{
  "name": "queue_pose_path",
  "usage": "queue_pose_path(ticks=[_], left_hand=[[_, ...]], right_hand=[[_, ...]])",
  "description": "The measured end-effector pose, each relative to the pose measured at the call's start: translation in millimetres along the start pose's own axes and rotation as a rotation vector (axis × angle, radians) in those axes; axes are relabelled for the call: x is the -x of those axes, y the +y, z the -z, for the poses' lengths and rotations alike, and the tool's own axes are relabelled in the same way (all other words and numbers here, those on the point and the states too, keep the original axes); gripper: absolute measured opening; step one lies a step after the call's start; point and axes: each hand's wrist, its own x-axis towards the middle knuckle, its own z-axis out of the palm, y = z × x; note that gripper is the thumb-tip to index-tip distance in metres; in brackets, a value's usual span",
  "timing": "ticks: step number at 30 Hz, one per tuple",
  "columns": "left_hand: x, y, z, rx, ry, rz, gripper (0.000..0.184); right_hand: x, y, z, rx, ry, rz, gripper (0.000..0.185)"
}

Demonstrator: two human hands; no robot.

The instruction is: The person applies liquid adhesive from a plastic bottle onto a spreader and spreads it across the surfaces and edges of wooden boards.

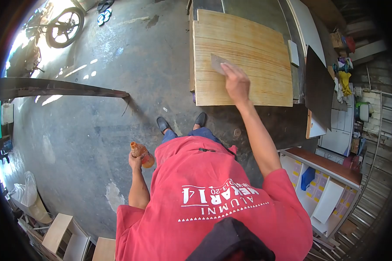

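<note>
In the head view, my left hand (136, 161) is wrapped round a plastic bottle (144, 157) with orange-brown contents, held off to my left side above the floor. My right hand (238, 85) pinches a thin, flat, greyish scraper (217, 64). The scraper is over the left part of a pale wood-grain board (261, 78), and its far corner points to the upper left. Whether its edge touches the surface I cannot tell. Streaky yellow-brown grain runs across the board.
A metal beam (65, 88) juts in from the left. A motorcycle wheel (65, 27) and sandals (104, 16) are at the upper left. To the right, a dark panel (318, 87) leans beside the board, near a cabinet with a brown top (324, 163). Wooden boxes (56, 232) stand lower left.
</note>
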Motion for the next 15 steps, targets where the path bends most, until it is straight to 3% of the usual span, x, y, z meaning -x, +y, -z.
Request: queue_pose_path(ticks=[1,3,5,7,11,15], left_hand=[[-1,5,2,0.007,0.008,-0.013,0.064],[-12,14,3,0.025,0.025,-0.03,0.064],[-20,11,2,0.138,0.062,-0.121,0.064],[-20,13,1,0.186,0.062,-0.129,0.064],[-9,11,3,0.192,0.053,-0.109,0.065],[6,1,0,0.091,0.032,-0.066,0.065]], right_hand=[[8,-6,-6,-0.001,0.003,0.004,0.028],[19,-23,-10,-0.047,-0.2,0.057,0.028],[11,-20,-4,-0.094,-0.204,0.063,0.028],[-5,-2,1,0.037,-0.103,-0.165,0.028],[-11,13,-7,-0.002,-0.187,-0.303,0.029],[21,-41,16,-0.246,-0.371,-0.037,0.035]])
